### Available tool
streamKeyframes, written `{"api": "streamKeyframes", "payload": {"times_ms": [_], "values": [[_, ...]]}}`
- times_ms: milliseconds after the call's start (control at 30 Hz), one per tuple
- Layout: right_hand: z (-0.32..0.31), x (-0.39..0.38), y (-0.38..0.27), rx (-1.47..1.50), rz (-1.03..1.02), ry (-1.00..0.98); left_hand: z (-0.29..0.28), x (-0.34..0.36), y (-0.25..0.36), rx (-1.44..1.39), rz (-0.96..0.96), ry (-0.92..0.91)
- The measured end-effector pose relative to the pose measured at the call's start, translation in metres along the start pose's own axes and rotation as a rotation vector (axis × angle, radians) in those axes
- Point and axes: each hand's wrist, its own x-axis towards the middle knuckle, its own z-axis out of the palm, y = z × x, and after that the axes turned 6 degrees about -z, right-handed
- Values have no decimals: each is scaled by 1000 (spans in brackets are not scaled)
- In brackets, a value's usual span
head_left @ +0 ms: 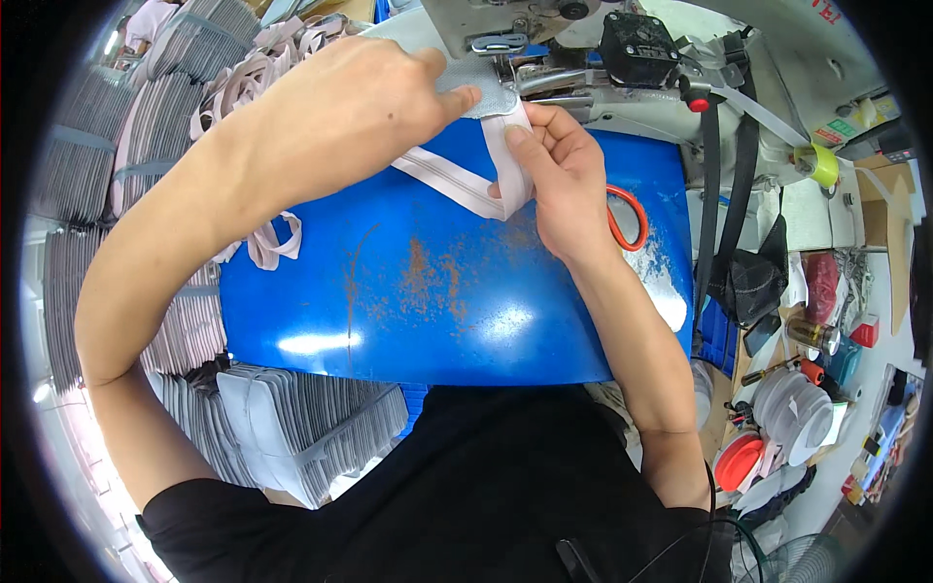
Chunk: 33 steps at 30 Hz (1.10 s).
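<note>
A grey fabric panel (494, 89) lies under the needle area of a sewing machine (449, 21), at the far middle. My left hand (374, 92) reaches over from the left, its fingers bent and closed on the panel; part of its grip is hidden beneath the hand. A pale pink zipper tape (442, 181) runs along the panel's near edge and hangs in a loop over the blue table. My right hand (566, 180) pinches this tape between thumb and fingers, just right of the panel and close to the presser foot (509, 73).
The blue table (428, 340) has brown scuffs. Orange-handled scissors (630, 219) lie beside my right wrist. Bundled grey panels (160, 146) are stacked at left, with more pink tape (258, 83) heaped nearby. Black straps (724, 185) hang at right.
</note>
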Motion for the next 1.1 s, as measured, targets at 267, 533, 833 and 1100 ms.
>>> {"api": "streamKeyframes", "payload": {"times_ms": [267,533,833,1100], "values": [[-1,0,4,-34,-26,13,-1,11,49,-69,-156,-53],[-2,-10,5,-92,-109,-46,21,44,97,-403,-676,112],[-1,-44,-7,107,28,-40,33,-78,185,-545,-440,267],[-3,-85,-22,104,75,-19,-22,-80,152,-248,-238,-23]]}}
